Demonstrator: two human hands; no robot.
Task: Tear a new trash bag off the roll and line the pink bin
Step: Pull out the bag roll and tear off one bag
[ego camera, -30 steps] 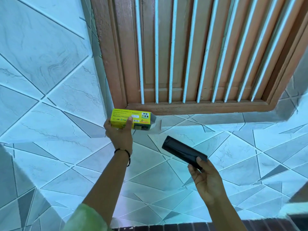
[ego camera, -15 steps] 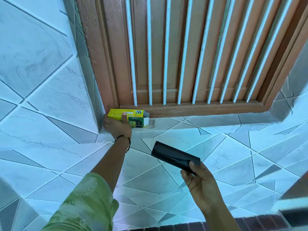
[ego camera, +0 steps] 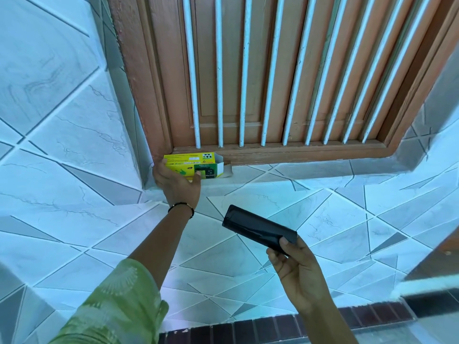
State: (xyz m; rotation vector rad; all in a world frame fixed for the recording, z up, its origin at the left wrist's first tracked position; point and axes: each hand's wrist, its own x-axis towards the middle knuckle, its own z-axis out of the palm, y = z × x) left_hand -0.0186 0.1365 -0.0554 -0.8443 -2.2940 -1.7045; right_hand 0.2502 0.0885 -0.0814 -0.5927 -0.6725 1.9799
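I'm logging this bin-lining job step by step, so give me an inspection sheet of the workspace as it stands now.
Surface: tiled ledge below the window, marbled white and grey tiles.
Job's things: black trash bag roll, out of its box, held in the air; yellow box on the ledge in the left corner, end flap open. Pink bin not in view.
Clutter: nothing seen.
Hands: left hand on the yellow box, thumb on its front face; right hand pinches the roll's near end.
Cables: nothing seen.
Surroundings: brown wooden window frame with white bars, tiled wall, dark brick-coloured strip at the bottom.
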